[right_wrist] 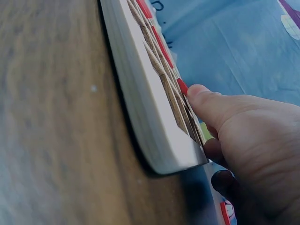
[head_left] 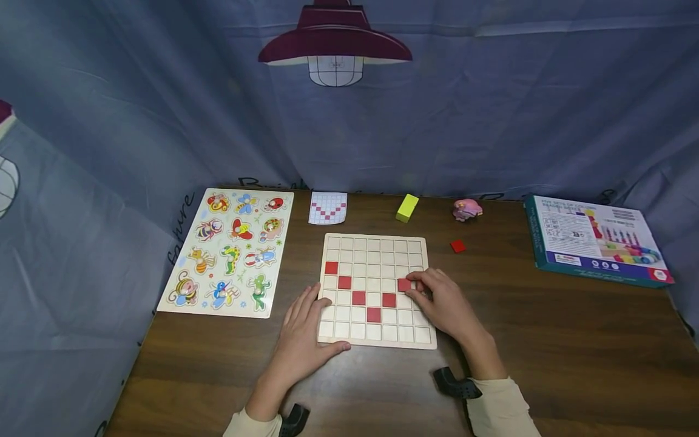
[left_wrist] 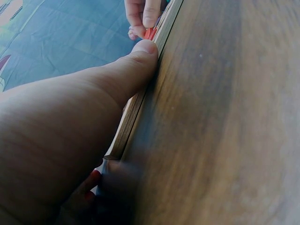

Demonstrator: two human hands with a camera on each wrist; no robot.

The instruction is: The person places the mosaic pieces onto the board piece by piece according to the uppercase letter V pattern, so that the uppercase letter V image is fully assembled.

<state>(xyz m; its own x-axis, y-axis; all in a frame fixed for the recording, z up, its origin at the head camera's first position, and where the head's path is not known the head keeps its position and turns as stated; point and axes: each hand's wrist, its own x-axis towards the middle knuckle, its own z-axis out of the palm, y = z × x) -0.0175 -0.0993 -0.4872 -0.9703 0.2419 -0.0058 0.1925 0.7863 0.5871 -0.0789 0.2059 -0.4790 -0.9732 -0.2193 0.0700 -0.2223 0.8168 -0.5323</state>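
Note:
A pale wooden grid board [head_left: 377, 350] lies in front of me, with red square tiles [head_left: 358, 298] set in several cells along slanting lines. My right hand [head_left: 450, 306] reaches over its right side, pinching a red tile [head_left: 403, 284] between thumb and forefinger at a cell. In the right wrist view the thumb [right_wrist: 201, 96] meets that tile's edge. Along the board's left side rests my left hand [head_left: 300, 340], fingers extended at the edge and thumb out by the lower left corner. The left wrist view shows the left thumb [left_wrist: 143, 51] against the board's side.
Behind the board lies a card [head_left: 327, 208] printed with a pink pattern on a grid. A yellow block [head_left: 406, 208], a pink figurine [head_left: 467, 209] and a loose red tile [head_left: 457, 246] are to its right. An insect puzzle [head_left: 246, 227] is at left, a boxed set [head_left: 601, 240] at right.

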